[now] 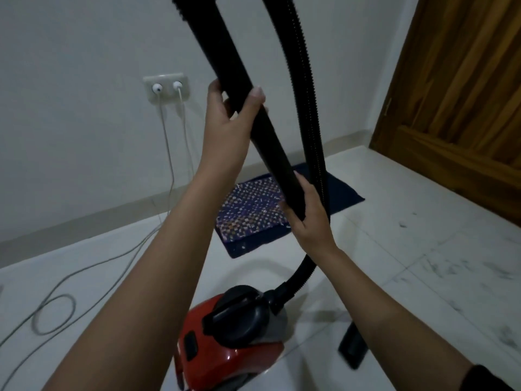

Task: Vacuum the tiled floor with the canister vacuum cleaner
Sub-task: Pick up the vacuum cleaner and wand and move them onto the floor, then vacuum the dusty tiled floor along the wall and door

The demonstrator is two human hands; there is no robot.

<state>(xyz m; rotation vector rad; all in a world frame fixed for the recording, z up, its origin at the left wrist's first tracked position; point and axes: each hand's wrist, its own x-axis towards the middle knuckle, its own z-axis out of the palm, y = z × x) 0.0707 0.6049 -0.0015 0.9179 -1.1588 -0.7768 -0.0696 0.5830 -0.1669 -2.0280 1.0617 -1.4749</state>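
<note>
Still assembling: left hand (231,114) and right hand (307,213) both clasp the wand (265,131); floor nozzle (353,347) (lying unattached, seemingly) goes on next.

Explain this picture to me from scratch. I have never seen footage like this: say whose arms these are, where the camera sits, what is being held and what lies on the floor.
There is one picture, taken by a wide-angle camera worn on a person's head, looking forward and down. The two bare arms reaching into view belong to that person.

Both hands hold a black rigid tube, raised in the air. The left hand grips it higher up; the right hand grips its lower end. A ribbed black hose runs down to the red canister vacuum standing on the white tiled floor.

Also on the floor: a blue patterned mat by the wall, a loose grey cable, and a black nozzle piece lying unattached. Two white plugs sit in a wall socket. A wooden door stands at the right.
</note>
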